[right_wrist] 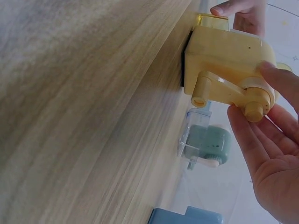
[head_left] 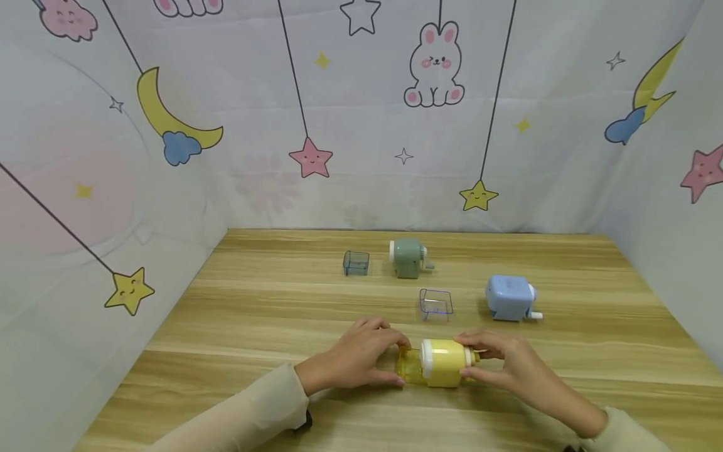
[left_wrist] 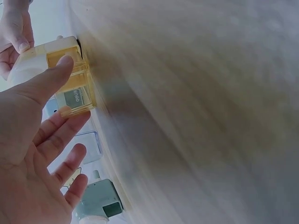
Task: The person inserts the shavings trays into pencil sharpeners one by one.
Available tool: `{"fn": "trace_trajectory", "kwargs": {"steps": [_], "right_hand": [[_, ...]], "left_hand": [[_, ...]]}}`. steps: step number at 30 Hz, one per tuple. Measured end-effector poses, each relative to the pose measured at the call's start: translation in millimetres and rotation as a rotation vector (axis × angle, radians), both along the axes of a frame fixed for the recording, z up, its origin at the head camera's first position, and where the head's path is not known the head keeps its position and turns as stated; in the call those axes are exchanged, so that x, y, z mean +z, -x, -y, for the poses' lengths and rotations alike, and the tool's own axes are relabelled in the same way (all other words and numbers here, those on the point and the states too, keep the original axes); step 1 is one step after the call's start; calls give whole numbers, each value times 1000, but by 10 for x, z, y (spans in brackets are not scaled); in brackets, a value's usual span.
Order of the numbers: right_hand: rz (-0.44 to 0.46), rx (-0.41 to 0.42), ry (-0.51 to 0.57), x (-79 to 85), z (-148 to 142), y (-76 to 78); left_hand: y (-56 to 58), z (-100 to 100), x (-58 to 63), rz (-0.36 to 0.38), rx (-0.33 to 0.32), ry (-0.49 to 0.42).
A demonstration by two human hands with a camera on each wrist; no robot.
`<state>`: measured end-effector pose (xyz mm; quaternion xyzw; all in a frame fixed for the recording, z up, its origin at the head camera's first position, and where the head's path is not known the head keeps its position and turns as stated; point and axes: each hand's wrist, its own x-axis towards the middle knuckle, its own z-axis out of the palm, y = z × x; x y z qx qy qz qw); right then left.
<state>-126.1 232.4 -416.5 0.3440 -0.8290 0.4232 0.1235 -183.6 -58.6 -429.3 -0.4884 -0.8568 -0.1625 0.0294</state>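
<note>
A yellow crank pencil sharpener point(head_left: 447, 364) with a white front rim sits on the table before the person. My right hand point(head_left: 516, 370) grips its crank end between thumb and fingers, and the crank handle point(right_wrist: 201, 91) shows in the right wrist view. At the other end, my left hand point(head_left: 361, 356) pinches the see-through yellow shavings drawer point(left_wrist: 77, 84) between thumb and fingertips. This drawer lines up with the sharpener's body and sticks out from its front.
Behind the hands stand a green sharpener point(head_left: 408, 258) and a blue sharpener point(head_left: 508, 298). A clear bluish drawer point(head_left: 356, 263) and a clear purple-edged drawer point(head_left: 436, 304) lie to their left. A printed cloth point(head_left: 373, 188) walls the wooden table point(head_left: 271, 276) at back and sides.
</note>
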Motion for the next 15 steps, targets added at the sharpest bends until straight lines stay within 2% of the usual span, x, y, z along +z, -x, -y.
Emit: {"fn": "trace_trajectory", "kwargs": {"steps": [15], "right_hand": [[7,-6,-5,-24,-11,11]], "left_hand": [[-6,-38,16,-3,6,8]]}}
